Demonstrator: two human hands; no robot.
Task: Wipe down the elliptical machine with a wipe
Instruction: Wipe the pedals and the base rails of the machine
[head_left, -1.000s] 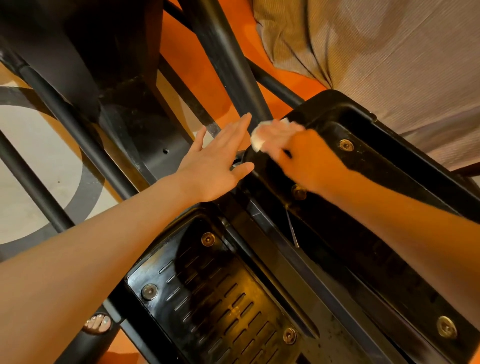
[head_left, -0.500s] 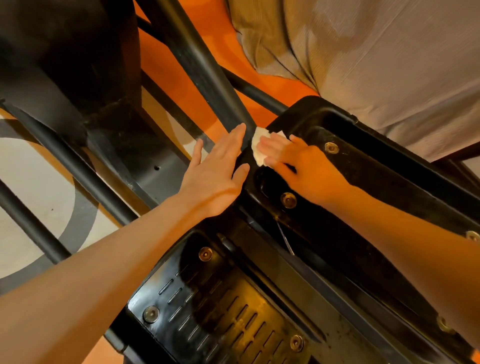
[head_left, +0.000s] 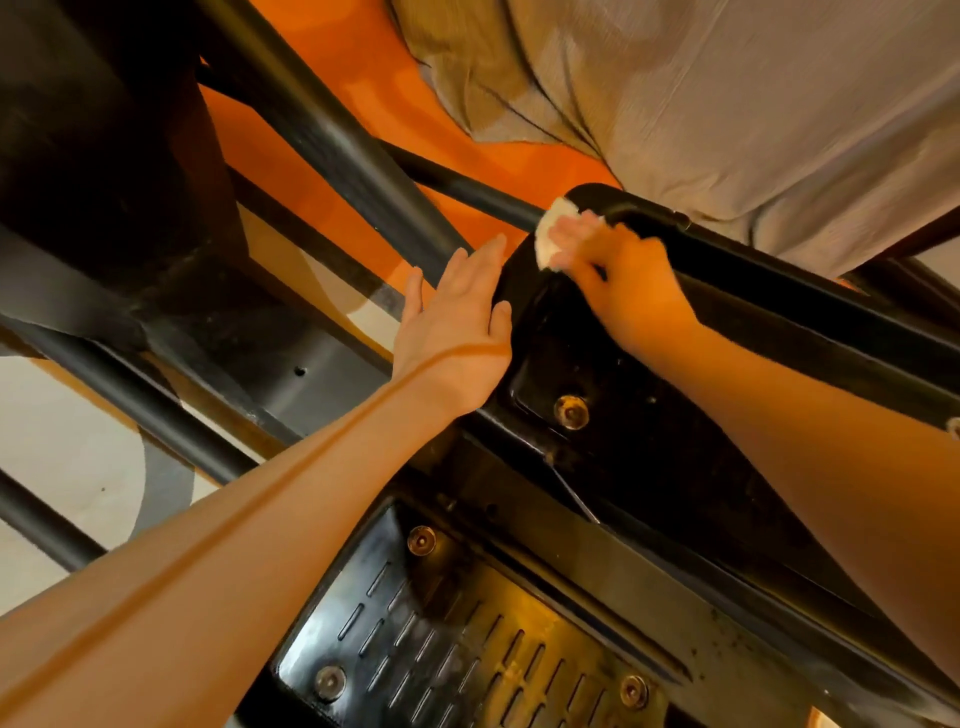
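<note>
A white wipe (head_left: 551, 235) is pinched by the right hand (head_left: 628, 288) against the pedal (head_left: 649, 415) rim, beside which the left hand (head_left: 457, 332) is laid with straight fingers (head_left: 480, 262).

Warm dim light; glare on black pedal (head_left: 467, 649); wide-angle edge distortion; slight motion blur

both bare forearms reach forward from the lower edge of the view, the left from the lower left corner, the right from the right side. the left hand (head_left: 457, 322) lies flat, palm down, fingers straight and close together, thumb out to the right, resting against the left edge of the black pedal (head_left: 649, 415). the right hand (head_left: 623, 280) is just beside it, knuckles up, fingers curled and pressing a white wipe (head_left: 551, 236) onto the pedal's far corner rim.
</note>
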